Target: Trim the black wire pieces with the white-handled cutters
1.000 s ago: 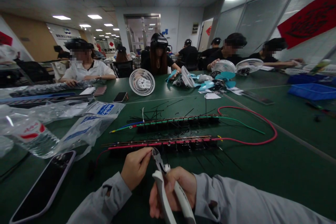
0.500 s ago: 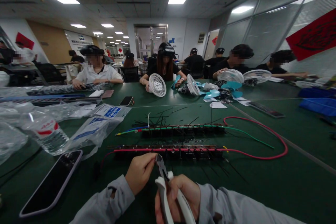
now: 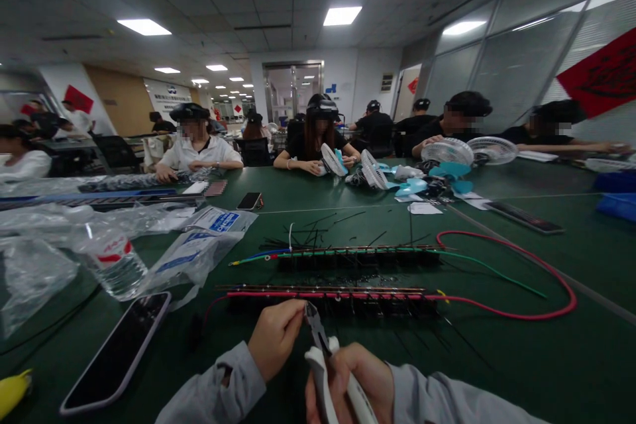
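By red cable (image 3: 298,295) | cutters (image 3: 318,332) being clamped in right grip (image 3: 365,371) | left grip (image 3: 274,338) being pinched together, contents unclear | slip = nicked fingertips (image 3: 301,309)

1. Your left sleeve (image 3: 211,387), nearer the phone (image 3: 119,351), is light grey, its cuff (image 3: 246,371) showing a small dark gap.
2. Your right sleeve (image 3: 442,401), farther from the phone, is matching grey, with creases.
3. Your left hand (image 3: 277,338) and right hand (image 3: 365,377) are bare.

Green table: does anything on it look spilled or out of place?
Yes: thin black strands lie scattered behind the far wired strip, pointing various ways, and tiny shiny specks, too small to identify, dot the tabletop before it. Both look untidy.
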Demonstrator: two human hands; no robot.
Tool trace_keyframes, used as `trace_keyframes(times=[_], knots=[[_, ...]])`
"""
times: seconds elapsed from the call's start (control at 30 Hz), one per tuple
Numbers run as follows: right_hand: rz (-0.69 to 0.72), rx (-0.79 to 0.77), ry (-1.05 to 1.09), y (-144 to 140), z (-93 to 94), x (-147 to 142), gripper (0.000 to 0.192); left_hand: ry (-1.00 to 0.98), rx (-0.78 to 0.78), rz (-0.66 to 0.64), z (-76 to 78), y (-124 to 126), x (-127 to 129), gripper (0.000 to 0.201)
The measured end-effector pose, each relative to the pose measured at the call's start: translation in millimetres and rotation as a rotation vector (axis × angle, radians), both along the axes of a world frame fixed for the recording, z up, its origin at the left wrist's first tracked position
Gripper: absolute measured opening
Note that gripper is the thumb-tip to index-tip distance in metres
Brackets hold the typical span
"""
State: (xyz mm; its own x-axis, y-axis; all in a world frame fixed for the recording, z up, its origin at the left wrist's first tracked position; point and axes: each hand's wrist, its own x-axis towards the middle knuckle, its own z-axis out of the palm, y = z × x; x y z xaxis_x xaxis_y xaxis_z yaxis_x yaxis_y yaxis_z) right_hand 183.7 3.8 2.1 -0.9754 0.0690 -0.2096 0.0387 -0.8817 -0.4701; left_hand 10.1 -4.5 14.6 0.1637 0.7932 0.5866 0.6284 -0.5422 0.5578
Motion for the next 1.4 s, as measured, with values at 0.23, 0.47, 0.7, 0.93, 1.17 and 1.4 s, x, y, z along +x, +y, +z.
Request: trace_keyframes(times=[0.23,0.47,0.7,0.93,1.17,1.4], knots=[[-0.012,-0.014,-0.011,0.6,-2.3,-0.8,0.040,0.003,-0.030,0.007,0.3,0.2,0.7,0.024],[-0.027,0.002,0.119,-2.9,6.7,-0.6,0.038,-0.033,-0.060,-0.017,3.1,-0.7,1.3,0.023],[-0.002,0.002,0.063,1.5,10.3,4.0,0.035,-0.042,-0.089,-0.048,5.1,-1.5,2.9,0.024],[-0.022,0.046,-0.102,-0.8,13.2,3.3,0.023,-0.009,-0.099,-0.038,2.1,-1.0,1.8,0.020],[-0.027,0.077,-0.207,-4.0,17.6,2.2,0.024,-0.003,-0.068,-0.036,1.8,-0.7,1.8,0.020],[-0.004,0.113,-0.152,-2.3,10.9,3.5,0.025,0.010,-0.045,-0.039,2.8,-1.0,1.2,0.022]])
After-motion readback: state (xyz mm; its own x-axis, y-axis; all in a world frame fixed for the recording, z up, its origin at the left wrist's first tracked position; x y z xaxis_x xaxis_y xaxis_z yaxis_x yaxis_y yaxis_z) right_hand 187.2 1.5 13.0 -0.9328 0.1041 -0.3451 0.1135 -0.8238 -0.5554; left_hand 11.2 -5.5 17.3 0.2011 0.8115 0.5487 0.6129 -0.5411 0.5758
